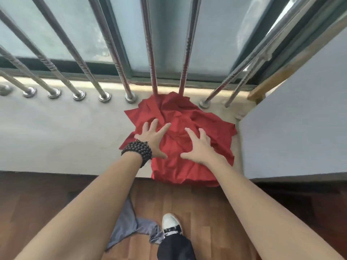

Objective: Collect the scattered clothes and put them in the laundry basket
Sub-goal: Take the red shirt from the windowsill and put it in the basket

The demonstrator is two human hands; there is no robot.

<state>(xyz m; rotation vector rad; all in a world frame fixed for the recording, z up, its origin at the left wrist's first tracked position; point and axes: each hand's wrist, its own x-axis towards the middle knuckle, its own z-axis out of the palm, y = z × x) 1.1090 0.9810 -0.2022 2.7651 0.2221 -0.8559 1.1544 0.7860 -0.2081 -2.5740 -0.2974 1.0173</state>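
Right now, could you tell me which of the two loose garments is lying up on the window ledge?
The red garment, crumpled on the ledge against the metal bars, under both spread hands. The grey one lies on the wooden floor beside the shoe.

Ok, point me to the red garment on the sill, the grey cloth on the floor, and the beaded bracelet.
red garment (197, 117): head view, crumpled upper middle.
grey cloth (127, 226): head view, flat centre part.
beaded bracelet (139, 150): head view, beads on the left wrist.

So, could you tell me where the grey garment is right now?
The grey garment lies on the wooden floor, bottom centre, beside the white shoe.
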